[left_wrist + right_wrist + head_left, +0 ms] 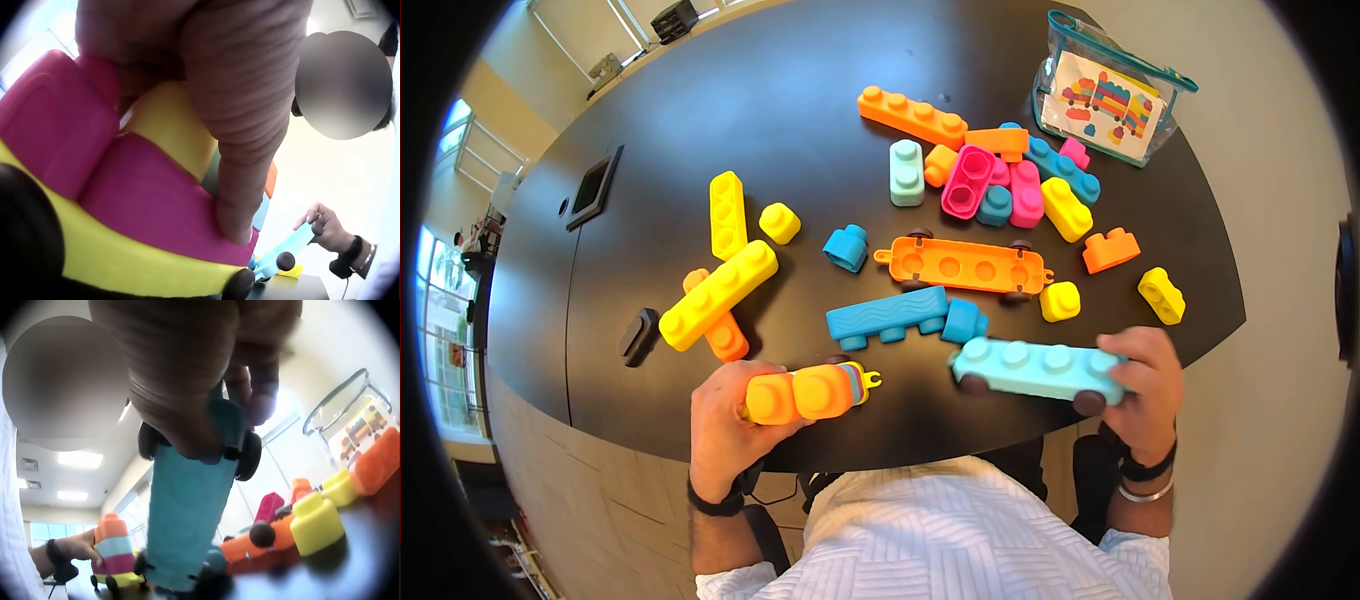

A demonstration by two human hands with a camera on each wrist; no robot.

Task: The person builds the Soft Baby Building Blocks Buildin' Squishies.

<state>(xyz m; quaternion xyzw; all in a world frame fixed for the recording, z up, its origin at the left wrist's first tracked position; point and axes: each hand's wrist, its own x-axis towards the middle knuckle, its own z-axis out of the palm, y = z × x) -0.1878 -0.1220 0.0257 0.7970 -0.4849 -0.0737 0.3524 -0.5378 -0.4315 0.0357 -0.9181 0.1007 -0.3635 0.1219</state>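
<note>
Clasped in your left hand is the stacked wagon; your right hand pinches the light-blue wagon by its right end. Both are near the near edge of the table. What counts is the gap between the stack's yellow hook, pointing right, and the light-blue wagon's free left end, which lies right of the hook and slightly farther from you. Their long axes run roughly left to right, not quite in line. Your left hand is nearer that gap; your right holds its end raised, sloping the wagon down leftward.
</note>
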